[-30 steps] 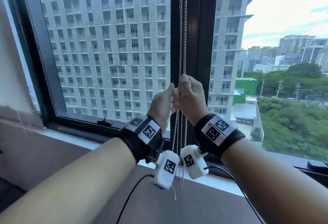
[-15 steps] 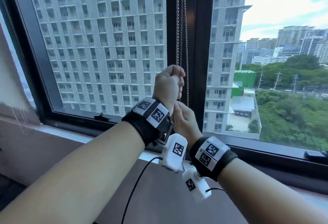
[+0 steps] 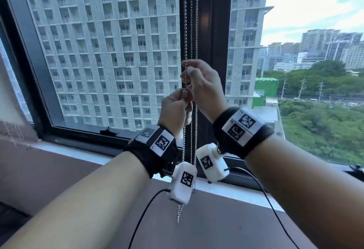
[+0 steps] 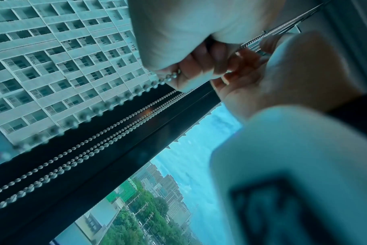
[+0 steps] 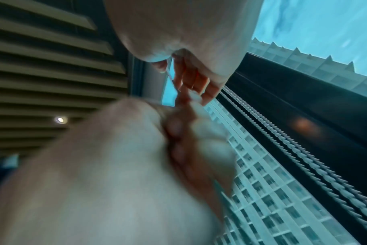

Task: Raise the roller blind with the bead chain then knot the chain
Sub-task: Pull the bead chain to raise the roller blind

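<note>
Several strands of silver bead chain [image 3: 191,22] hang in front of the dark window mullion [image 3: 216,32]. My right hand [image 3: 187,71] is the upper one and pinches a strand between thumb and fingers. Just below it, my left hand [image 3: 182,93] grips the chain in a curled fist. The loose end of the chain [image 3: 179,213] dangles under my wrists. In the left wrist view a strand [image 4: 168,77] comes out of my left fist [image 4: 178,41], with the right hand [image 4: 283,74] beside it. The right wrist view shows taut strands [image 5: 304,149] next to both hands. No blind is in view.
A white sill [image 3: 232,193] and a brown ledge [image 3: 216,229] run below the window. A small latch [image 3: 108,131] sits on the lower frame at the left. Black cables [image 3: 145,215] hang from the wrist cameras. Slatted ceiling [image 5: 42,66] is overhead.
Half a second ago my left hand was the upper one and the right was below it. Now the right hand has gone up the chain and the left has come down.
</note>
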### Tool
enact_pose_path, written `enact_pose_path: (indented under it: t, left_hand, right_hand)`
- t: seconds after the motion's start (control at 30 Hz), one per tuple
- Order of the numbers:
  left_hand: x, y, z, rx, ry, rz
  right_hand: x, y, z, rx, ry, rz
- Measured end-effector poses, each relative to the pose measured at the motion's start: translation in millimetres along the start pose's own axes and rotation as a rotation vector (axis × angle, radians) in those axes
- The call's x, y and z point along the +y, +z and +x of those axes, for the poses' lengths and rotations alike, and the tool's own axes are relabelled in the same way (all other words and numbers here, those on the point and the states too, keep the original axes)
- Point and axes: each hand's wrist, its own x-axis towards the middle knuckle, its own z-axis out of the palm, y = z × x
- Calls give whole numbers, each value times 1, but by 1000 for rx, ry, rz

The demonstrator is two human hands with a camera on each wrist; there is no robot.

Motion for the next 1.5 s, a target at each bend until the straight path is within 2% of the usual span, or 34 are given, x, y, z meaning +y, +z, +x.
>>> enact_pose_path:
  t: [0.1,0.2,0.37,0.57,0.7,0.8,0.97,1.1,1.3,1.4,1.5]
  left_hand:
    - [-4,-3,-6,-18,-39,-58]
    - [-7,-5,-15,-23,-20,-9]
    - [-17,-7,-29,-83,-54,3]
    - [-16,-21,-24,-41,-116,29]
    - [-5,-19,-13,-21,-71,20]
    - [8,-12,-6,-10,-49,-27]
    - [31,9,3,-49,29,-12]
    - [32,22,7,-49,70,-34]
    - [24,28,11,27,69,-35]
    - [25,27,11,7,44,-58]
    - [23,22,10,7,32,-70]
  right_hand:
    - [-22,7,17,-40,44,126]
    - [-31,14,25,-64,130,242]
    - [-18,20,15,-5,66,167]
    - [1,17,2,25,29,169]
    - [23,15,-11,41,53,102]
    - [45,14,-27,15,64,135]
    - [76,15,-58,41,110,96]
    - [80,10,-75,40,104,61]
    - [80,0,-78,-69,170,96]
    - [76,-9,-71,-85,126,97]
    - [64,-15,-52,-41,61,93]
